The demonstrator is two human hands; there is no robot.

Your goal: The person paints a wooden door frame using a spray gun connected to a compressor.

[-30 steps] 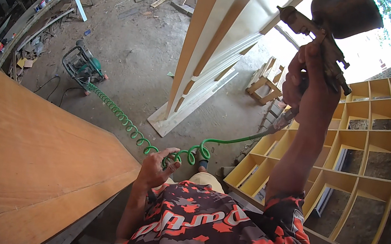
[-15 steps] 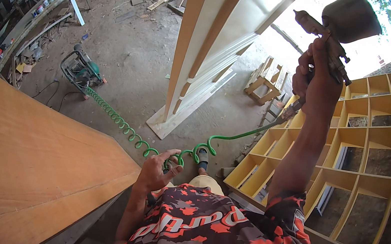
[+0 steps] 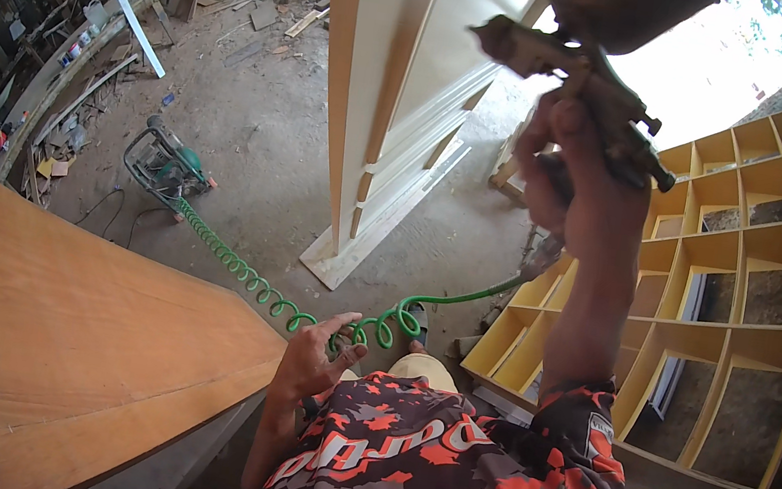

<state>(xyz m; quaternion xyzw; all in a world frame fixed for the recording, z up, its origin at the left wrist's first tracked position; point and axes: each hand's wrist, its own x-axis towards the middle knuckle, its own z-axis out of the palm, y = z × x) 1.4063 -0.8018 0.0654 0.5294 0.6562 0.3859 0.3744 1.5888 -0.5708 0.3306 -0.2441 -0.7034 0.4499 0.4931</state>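
My right hand (image 3: 579,171) is raised at upper right, gripping a metal spray gun (image 3: 596,93) with a dark cup on top. Just left of the gun stands a tall cream panelled wooden piece (image 3: 448,30) on a pale board. My left hand (image 3: 313,359) is low at the centre, its fingers curled round a green coiled hose (image 3: 396,331). The hose climbs to the gun's handle and also stretches left across the floor to a green compressor (image 3: 170,166).
An orange-brown wooden panel (image 3: 75,329) fills the lower left. A yellow gridded shelving frame (image 3: 714,247) lies along the right. A wooden crate (image 3: 508,171) is partly hidden behind my right hand. Scrap boards and a white plank (image 3: 138,30) clutter the back left.
My right hand and spray gun have moved left, toward the tall cream piece, and look larger. My left hand has shifted only slightly, still on the hose.
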